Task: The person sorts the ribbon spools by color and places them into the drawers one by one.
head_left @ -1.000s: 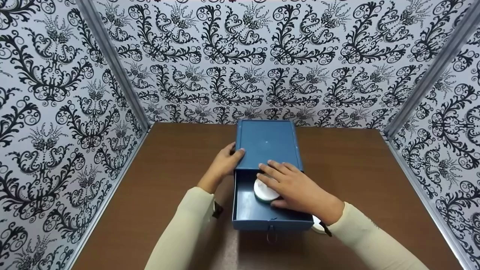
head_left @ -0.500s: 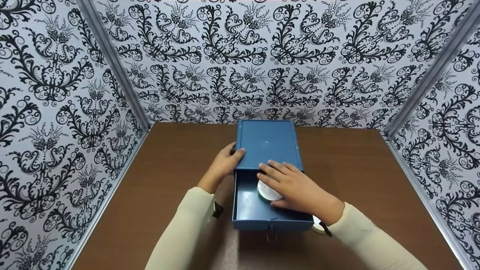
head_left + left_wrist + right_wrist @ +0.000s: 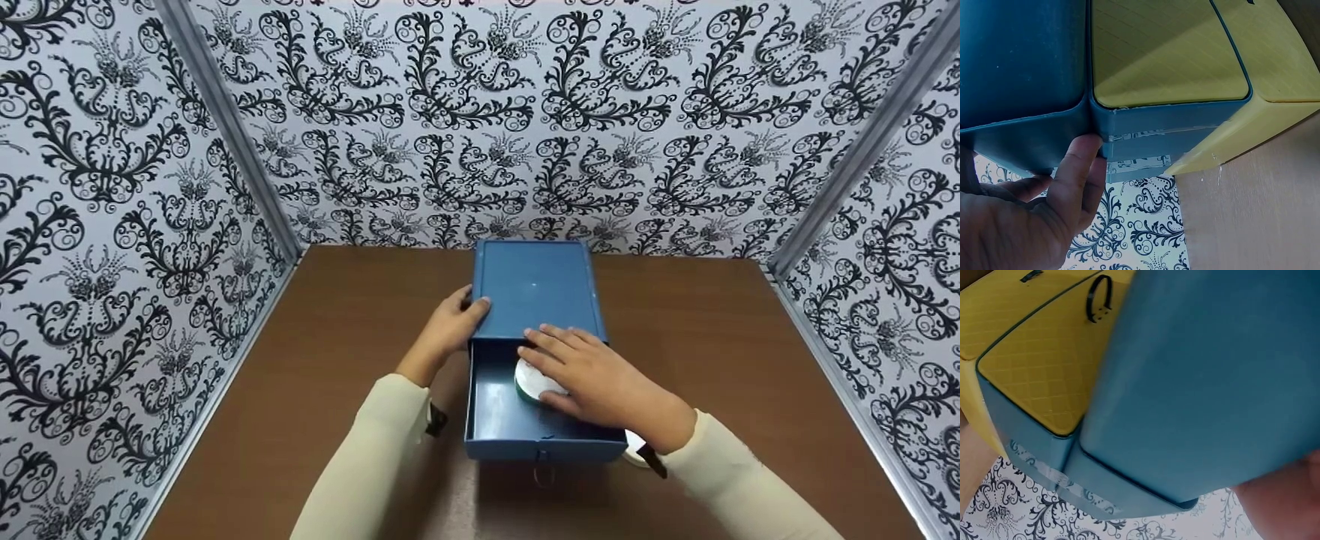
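Note:
In the head view, a round, white-topped thing with a green side point(image 3: 529, 381) is inside the pulled-out blue drawer point(image 3: 499, 416). My right hand point(image 3: 592, 375) holds it, the index fingertip at its far edge and the thumb over its near part; the palm hides its right side. My left hand point(image 3: 450, 322) rests against the left side of the blue drawer unit point(image 3: 536, 289), thumb on the top edge. In the left wrist view, the left fingers point(image 3: 1075, 174) touch the blue side wall. Only part of the right hand point(image 3: 1286, 500) shows in the right wrist view.
A second white round thing point(image 3: 637, 448) lies right of the drawer, partly behind the right wrist. A ring handle point(image 3: 544, 472) hangs from the drawer front. Yellow drawer fronts point(image 3: 1168, 50) show below the blue drawer. Patterned walls point(image 3: 480, 112) enclose the brown table point(image 3: 360, 300).
The white-topped round thing has shifted slightly right beneath my right hand. The right thumb has moved up onto it. My left hand and the drawer stay in place.

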Demonstrator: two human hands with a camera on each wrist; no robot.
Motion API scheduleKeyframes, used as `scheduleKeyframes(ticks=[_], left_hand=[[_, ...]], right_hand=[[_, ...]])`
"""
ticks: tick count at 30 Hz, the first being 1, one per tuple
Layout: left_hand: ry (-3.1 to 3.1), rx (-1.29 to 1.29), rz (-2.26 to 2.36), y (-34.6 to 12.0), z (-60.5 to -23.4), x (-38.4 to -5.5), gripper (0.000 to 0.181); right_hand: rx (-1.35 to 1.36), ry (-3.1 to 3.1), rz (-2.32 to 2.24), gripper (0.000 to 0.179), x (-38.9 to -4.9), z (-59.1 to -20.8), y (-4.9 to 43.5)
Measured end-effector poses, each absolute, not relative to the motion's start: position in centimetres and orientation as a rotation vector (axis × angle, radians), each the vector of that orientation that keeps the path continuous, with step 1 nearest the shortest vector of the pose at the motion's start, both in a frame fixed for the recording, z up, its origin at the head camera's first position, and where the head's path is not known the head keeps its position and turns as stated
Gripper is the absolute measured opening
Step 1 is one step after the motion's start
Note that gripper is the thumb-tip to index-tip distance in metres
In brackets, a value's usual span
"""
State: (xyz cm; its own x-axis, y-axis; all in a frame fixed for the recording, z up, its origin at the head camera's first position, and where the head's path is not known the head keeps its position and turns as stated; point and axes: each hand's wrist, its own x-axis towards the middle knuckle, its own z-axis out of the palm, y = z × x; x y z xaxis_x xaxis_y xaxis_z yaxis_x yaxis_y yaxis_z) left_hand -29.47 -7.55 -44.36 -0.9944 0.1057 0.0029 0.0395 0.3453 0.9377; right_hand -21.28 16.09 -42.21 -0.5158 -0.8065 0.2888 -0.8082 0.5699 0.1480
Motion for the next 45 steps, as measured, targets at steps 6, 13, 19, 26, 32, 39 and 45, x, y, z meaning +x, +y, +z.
scheduleKeyframes(ticks=[6,13,19,26,32,39,45], left_hand=[[2.483,0.147,1.792,-7.6,-44.4,-29.5,0.058],[2.468,0.17,1.78,-7.6,-44.5,-29.5,0.055],[2.466,0.167,1.779,-7.6,-44.4,-29.4,0.056],[2.461,0.163,1.809,-7.6,-44.5,-29.4,0.054],[2.454,0.178,1.802,-7.6,-44.4,-29.4,0.054],[2.423,0.163,1.792,-7.8,-44.3,-29.4,0.055],[2.436,0.165,1.762,-7.8,-44.4,-29.3,0.059]], right_hand=[[1.321,-2.399,0.131,0.057,-20.4,-41.5,16.3],[1.268,-2.29,0.207,0.062,-17.8,-41.5,15.8],[1.151,-2.274,0.222,0.066,-15.6,-42.3,14.6],[1.033,-2.276,0.215,0.067,-14.7,-43.8,13.2],[0.911,-2.393,0.132,0.072,-14.9,-44.5,12.8],[0.859,-2.445,0.105,0.078,-15.5,-44.5,12.5],[0.841,-2.422,0.124,0.08,-16.4,-44.4,12.5]])
